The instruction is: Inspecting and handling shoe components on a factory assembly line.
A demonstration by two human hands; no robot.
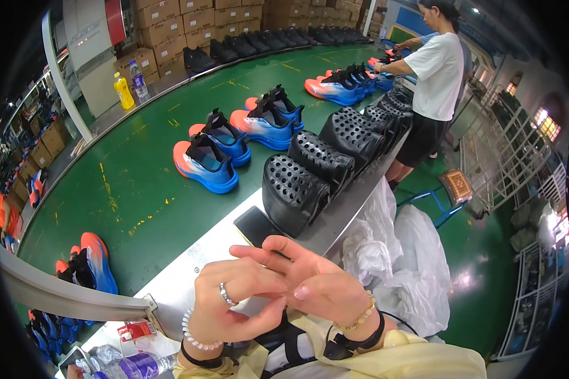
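One bare L hand (237, 300) & bare R hand (325, 281) are held touching, lower ctr of frame; whether anything's gripped can't be told. Flat black rectangular phone (257, 226) is seen just above, on white-edged bench (180, 271).

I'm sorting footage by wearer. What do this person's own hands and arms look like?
The left hand wears a silver ring, with a pale, bumpy bracelet and a black band at its wrist. The right hand has a golden beaded bracelet and a black strap at its wrist. The sleeves are pale yellow.

Glossy phone (258, 226), smooth rubbery clogs (294, 194), shiny metal table edge (342, 210), crinkled plastic sheeting (418, 259); matt cardboard boxes (162, 33)
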